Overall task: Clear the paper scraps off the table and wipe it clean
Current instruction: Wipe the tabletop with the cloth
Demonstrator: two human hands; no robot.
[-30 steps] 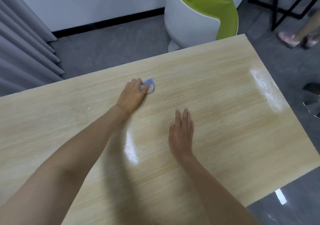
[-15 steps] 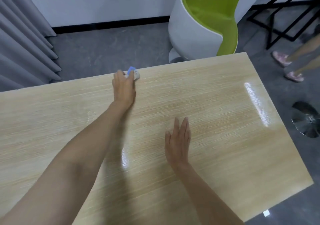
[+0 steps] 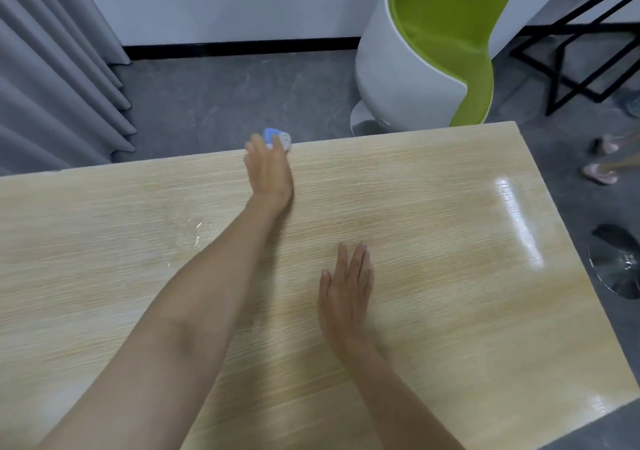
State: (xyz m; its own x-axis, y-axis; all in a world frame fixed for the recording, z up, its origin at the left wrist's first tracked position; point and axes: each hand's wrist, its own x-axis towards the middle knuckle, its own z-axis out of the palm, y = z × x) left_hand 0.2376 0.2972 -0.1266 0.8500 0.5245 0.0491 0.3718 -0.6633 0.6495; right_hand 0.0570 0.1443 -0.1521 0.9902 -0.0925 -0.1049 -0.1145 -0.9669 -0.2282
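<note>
Surface: one light wood-grain laminate desk (image 3: 450, 276), glossy, with a glare band to the right of the right hand and a few faint glinting streaks (image 3: 195, 238) just left of the left forearm.

Room: grey floor, grey pleated curtain (image 3: 52, 86) far left, white wall with black skirting. Beyond the left hand stands one white round chair with green lining (image 3: 398, 69). Off to the right are a black metal frame (image 3: 581, 51), a chrome disc base (image 3: 620, 266) and two pink shoes (image 3: 599, 174).

Count: two hands, one wad.

The left hand (image 3: 268, 172) reaches to the desk's far edge, fingers closed over a small blue-and-white wad (image 3: 275, 138) that juts past the edge. The right hand (image 3: 346, 294) lies flat on the desk, fingers straight and together, holding nothing.

Change: half a second earlier the wad sat just inside the far edge. The right hand has not shifted.
</note>
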